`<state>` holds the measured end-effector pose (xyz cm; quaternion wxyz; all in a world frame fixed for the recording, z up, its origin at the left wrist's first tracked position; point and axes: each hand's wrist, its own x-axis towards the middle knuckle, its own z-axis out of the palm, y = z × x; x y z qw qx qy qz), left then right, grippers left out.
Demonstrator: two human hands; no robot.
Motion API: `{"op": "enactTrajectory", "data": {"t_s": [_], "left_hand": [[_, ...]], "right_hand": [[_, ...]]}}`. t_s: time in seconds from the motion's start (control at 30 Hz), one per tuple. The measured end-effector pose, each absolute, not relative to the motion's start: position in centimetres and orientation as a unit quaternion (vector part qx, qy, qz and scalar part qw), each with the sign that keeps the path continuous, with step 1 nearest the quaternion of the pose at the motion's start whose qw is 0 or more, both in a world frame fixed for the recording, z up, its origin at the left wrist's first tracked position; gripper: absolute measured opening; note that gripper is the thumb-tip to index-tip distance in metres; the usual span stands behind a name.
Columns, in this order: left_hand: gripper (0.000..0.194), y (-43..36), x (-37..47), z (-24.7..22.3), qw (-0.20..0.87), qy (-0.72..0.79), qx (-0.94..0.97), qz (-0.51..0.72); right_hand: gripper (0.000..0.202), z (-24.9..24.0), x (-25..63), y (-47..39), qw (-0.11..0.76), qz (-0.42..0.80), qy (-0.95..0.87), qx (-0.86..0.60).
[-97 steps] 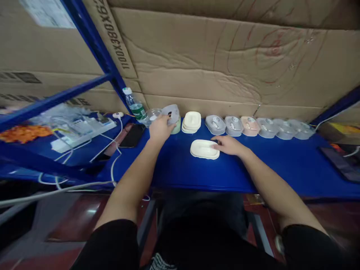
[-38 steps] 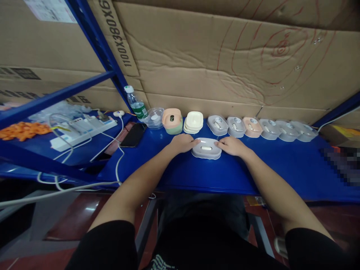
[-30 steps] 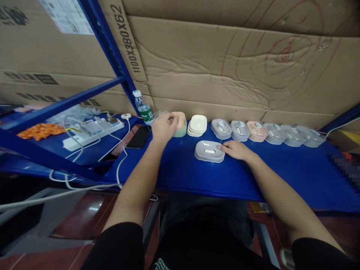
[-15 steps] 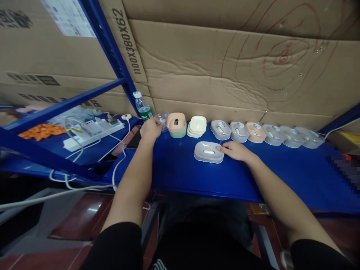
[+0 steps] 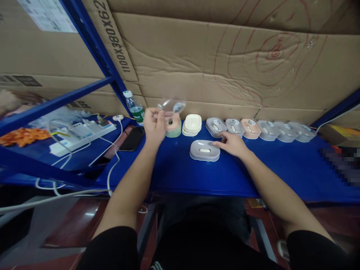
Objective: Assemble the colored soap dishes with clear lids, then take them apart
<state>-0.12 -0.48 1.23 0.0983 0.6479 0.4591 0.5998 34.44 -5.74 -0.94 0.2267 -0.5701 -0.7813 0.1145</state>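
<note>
Person seated at blue table (image 5: 180,178), both bare hands at work. Left hand (image 5: 154,125) was raised off the surface, thumb and fingers pinched together on a clear plastic lid (image 5: 173,107); the lid was motion-blurred, with a pale sticker whose print could not be read. Behind and below it stood a peach container (image 5: 174,122) with a dark oval opening, stacked on a green container (image 5: 174,132).

Right hand (image 5: 230,144) lay with fingertips at the right rim of a grey oval container (image 5: 204,153), thumb and finger near each other; whether they gripped the rim could not be told. Container sat flat on the table in front of the person, lidless, a white bar at its middle.

Farther back: cream trays (image 5: 192,125) stacked; to their right, six lidded containers (image 5: 234,128) in a row, five grey and the third peach, round stickers on the lids, lettering too small to read.

Markings: "1100X380X62" in black up a cardboard strip (image 5: 114,41); red hand-drawn rings on the cardboard backing (image 5: 180,56), centre scribble illegible. Water bottle (image 5: 135,108), white cap, green label, pale lettering blurred. Printed sheet (image 5: 47,15) at upper left, unreadable. Black smartphone (image 5: 132,139) beside a white power strip (image 5: 84,138).
</note>
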Motion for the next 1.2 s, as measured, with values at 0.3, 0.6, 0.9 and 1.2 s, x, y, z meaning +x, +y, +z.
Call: {"op": "enactTrajectory", "data": {"t_s": [0.3,0.6,0.9,1.2], "left_hand": [[0.054,-2.9,6.2,-0.6,0.447,0.385,0.671,0.449],[0.067,-2.8,5.7,-1.3,0.243,0.481,0.798,0.269],[0.051,-3.3,6.1,-0.6,0.199,0.513,0.825,0.127],[0.062,-3.4,6.3,-0.7,0.19,0.53,0.82,0.104]], "right_hand": [[0.103,-0.2,34.1,-6.6,0.297,0.01,-0.855,-0.424],[0.095,-0.4,35.1,-6.4,0.275,0.109,-0.859,-0.418],[0.096,-0.9,35.5,-5.7,0.188,0.18,-0.851,-0.457],[0.087,-1.2,36.0,-5.3,0.198,0.266,-0.834,-0.441]]}}
